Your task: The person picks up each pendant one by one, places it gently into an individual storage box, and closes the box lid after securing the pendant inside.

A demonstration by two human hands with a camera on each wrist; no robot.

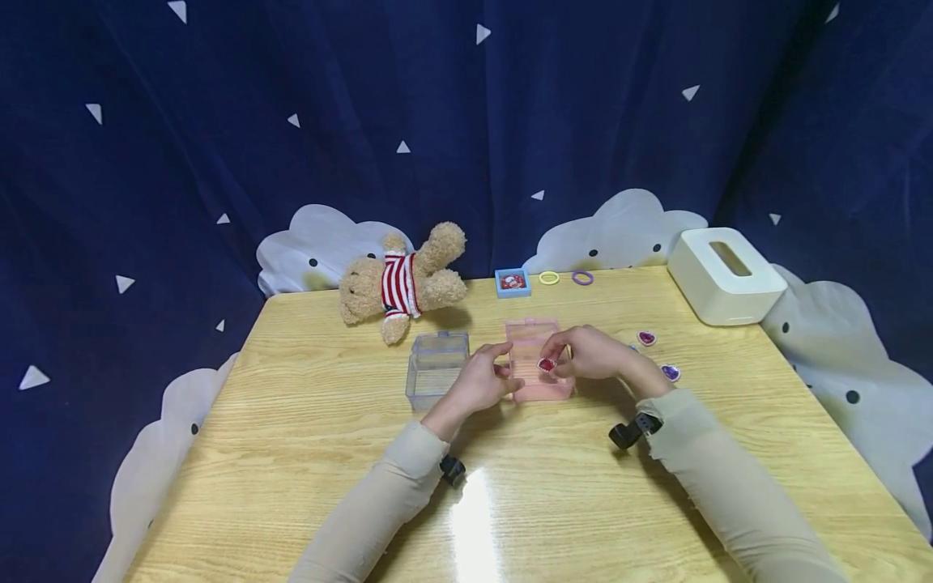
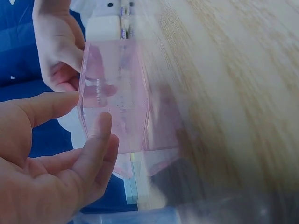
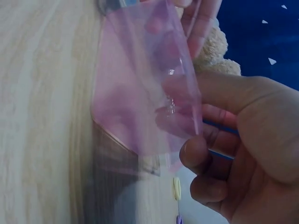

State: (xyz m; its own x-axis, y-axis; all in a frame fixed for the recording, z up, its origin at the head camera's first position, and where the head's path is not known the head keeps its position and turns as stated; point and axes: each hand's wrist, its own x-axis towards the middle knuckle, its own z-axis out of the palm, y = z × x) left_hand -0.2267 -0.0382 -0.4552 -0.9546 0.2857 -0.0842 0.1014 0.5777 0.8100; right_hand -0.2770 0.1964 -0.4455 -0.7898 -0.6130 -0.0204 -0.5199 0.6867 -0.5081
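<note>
Right now, from my distant seat, I have the person's right hand (image 1: 592, 353) with thumb and finger pinched on a red gem (image 1: 547, 365), the other fingers bent. The gem is at the mouth of the pink box (image 1: 543, 392), and both wrist views show its glittering edge through the tinted wall (how deep it sits, I can't judge). At the box's left side I see the left hand (image 1: 477, 380), its fingers loosely bent and spread well apart, thumb near the rim; whether they touch the plastic, I can't tell.

The pink box stands on the wooden counter (image 1: 291, 453) with its lid tipped back. Just beside it, left of the left hand, I make out a clear greyish box (image 1: 424, 401), its lid back too. On the other side, near the right wrist, lie a magenta gem (image 1: 646, 338) and a violet-blue gem (image 1: 670, 372), with a small bluish piece (image 1: 633, 348) mostly hidden by the wrist.

Along the far edge I find a teddy bear (image 1: 364, 295) lying in a striped shirt, then a light-blue frame (image 1: 513, 294), a yellow ring (image 1: 549, 283) and a purple ring (image 1: 585, 283). A white tissue box (image 1: 717, 283) sits at the far right corner, before a dark blue curtain (image 1: 364, 73).
</note>
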